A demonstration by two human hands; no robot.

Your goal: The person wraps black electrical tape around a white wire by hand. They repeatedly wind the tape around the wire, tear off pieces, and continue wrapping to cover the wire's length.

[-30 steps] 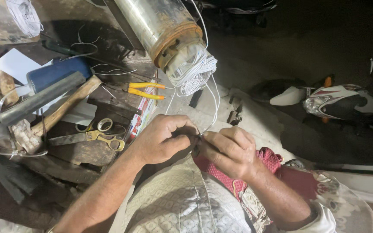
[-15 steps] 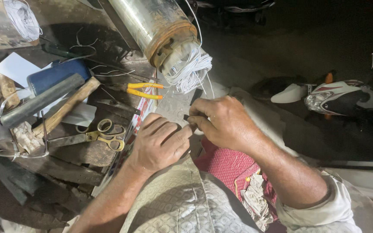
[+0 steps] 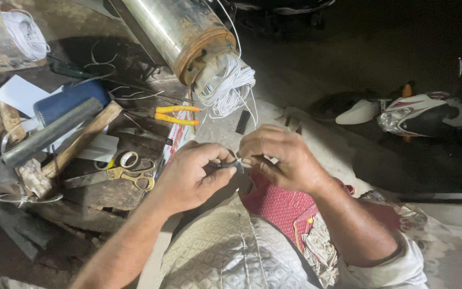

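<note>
I pinch a short dark sleeve (image 3: 224,165) in my left hand (image 3: 191,179) above my lap while my right hand (image 3: 279,155), fingers closed, feeds a thin white wire (image 3: 246,162) from the cylindrical metal motor's coil (image 3: 225,88); threading it further calls for steady alignment.

1 red-white printed packet (image 3: 179,140) below yellow-handled pliers (image 3: 177,114).

My left hand (image 3: 191,179) is curled, thumb and fingertips pinched together toward the middle. My right hand (image 3: 282,155) meets it from the other side, fingers bent, tips almost touching the left ones. Both forearms come up from below, angled inward, wrists slightly bent.
</note>
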